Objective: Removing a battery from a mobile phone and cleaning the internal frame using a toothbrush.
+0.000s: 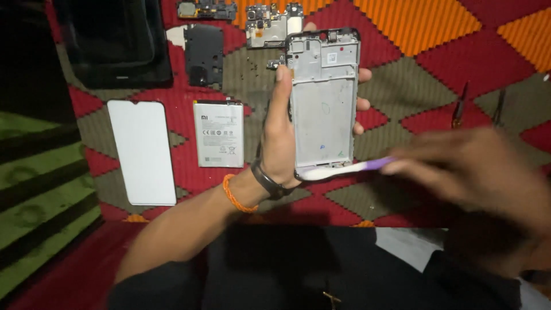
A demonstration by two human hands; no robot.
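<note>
Phone frame point(323, 100), grey and stripped, is held upright in the left hand point(282, 135), thumb along its left edge and fingertips showing at its right. A white and purple toothbrush point(344, 169) is gripped in the blurred right hand point(476, 166), its head laid against the frame's lower edge. Left of the wrist, a silver battery point(218, 133) with a printed label and a white rectangular panel point(143, 152) lie flat on the red patterned cloth point(402, 69). Circuit boards point(272, 23) lie above.
</note>
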